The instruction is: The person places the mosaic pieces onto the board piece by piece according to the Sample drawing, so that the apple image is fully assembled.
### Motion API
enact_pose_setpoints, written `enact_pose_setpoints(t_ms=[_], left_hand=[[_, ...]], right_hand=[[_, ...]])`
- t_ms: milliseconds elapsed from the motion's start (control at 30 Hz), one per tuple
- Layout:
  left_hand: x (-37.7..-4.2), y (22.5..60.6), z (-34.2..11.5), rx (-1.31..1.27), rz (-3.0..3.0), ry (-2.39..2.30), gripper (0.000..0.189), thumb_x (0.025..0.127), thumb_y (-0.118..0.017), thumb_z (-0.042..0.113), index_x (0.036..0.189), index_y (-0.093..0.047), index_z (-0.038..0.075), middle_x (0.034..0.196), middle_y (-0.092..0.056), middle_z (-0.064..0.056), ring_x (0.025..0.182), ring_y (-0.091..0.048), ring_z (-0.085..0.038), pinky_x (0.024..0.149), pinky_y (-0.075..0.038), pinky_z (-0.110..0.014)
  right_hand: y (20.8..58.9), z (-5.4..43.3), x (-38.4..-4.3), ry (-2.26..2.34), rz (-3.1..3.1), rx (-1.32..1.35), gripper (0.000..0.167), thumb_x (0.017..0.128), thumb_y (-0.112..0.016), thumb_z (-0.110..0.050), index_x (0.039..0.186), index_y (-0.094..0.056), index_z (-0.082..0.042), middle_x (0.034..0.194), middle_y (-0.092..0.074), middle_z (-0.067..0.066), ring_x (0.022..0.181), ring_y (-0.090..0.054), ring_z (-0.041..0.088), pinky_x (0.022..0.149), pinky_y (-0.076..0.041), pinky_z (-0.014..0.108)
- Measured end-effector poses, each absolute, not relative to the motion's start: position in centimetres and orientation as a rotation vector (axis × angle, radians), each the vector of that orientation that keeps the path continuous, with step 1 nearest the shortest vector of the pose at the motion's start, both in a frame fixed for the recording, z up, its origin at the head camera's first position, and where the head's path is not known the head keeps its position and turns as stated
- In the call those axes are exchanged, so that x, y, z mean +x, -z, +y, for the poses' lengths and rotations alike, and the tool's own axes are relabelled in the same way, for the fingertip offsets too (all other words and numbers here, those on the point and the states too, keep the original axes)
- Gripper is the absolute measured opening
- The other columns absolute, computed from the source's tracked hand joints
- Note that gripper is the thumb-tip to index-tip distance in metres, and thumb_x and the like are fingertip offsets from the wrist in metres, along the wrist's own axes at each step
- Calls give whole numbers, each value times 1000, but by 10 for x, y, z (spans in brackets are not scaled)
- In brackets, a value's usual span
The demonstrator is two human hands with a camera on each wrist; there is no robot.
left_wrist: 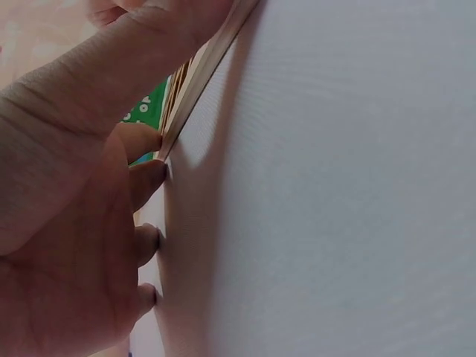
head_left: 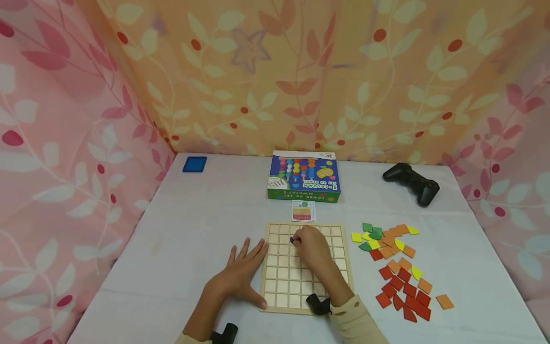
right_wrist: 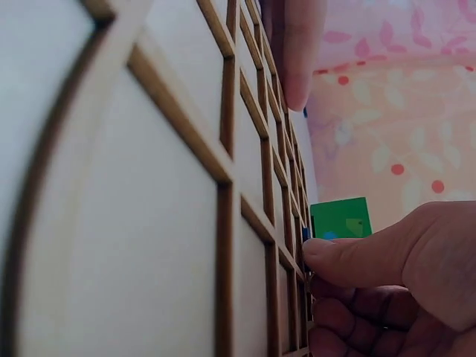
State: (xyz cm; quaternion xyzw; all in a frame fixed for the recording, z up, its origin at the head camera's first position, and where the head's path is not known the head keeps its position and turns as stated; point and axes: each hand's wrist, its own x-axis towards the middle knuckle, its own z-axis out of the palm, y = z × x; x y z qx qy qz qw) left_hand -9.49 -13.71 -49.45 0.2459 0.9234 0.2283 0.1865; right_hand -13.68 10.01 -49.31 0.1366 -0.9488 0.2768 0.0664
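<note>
A wooden grid board (head_left: 276, 282) with square cells lies on the white table. My right hand (head_left: 315, 248) is over its upper middle and pinches a small dark blue piece (head_left: 291, 240) between thumb and fingertips. In the right wrist view that blue piece (right_wrist: 306, 234) shows only as a sliver by the thumb, close to the grid. With fingers spread, my left hand (head_left: 240, 274) rests along the board's left edge; its thumb and index fingertip touch the frame (left_wrist: 195, 93). Just beyond the board is a small pattern card (head_left: 303, 211) with a coloured picture.
Right of the board lie loose red tiles (head_left: 396, 283), orange tiles (head_left: 425, 285), yellow tiles (head_left: 356, 237) and green tiles (head_left: 367, 227). A bead-set box (head_left: 304, 177) stands behind the card. A black game controller (head_left: 411, 184) lies back right, a blue square (head_left: 195, 164) back left.
</note>
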Motion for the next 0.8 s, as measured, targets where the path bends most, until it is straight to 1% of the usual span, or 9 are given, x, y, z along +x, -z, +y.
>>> enact_pose_setpoints(t_ms=[300,500,633,800], left_hand=[[-94,496,-138,688,2605,-660,145,48,-91,66,162,-17,15,167,-10,-6,151,7,-39,114,5,-66],[-93,496,-138,690,2599,-676,145,49,-92,65,162,-17,14,167,-10,-6,151,7,-39,114,6,-67],[-93,497,-139,697,2604,-664,145,50,-91,67,162,-16,15,168,-9,-5,151,8,-38,114,6,-66],[-95,496,-139,693,2592,-663,143,51,-91,65,162,-16,15,168,-9,-5,151,8,-38,114,6,-66]], right_hand=[[495,103,-137,-821,-2787,420,9,76,-82,1,74,-78,-7,74,-68,2,77,-61,26,73,-52,42],[498,105,-138,-838,-2801,432,7,78,-82,-1,75,-78,-6,72,-67,0,76,-59,22,71,-50,39],[496,104,-140,-822,-2822,423,8,78,-83,-4,74,-78,-8,71,-66,-2,74,-61,21,69,-51,38],[493,105,-140,-829,-2868,384,7,79,-84,-7,76,-79,-10,73,-67,-4,74,-62,19,68,-51,37]])
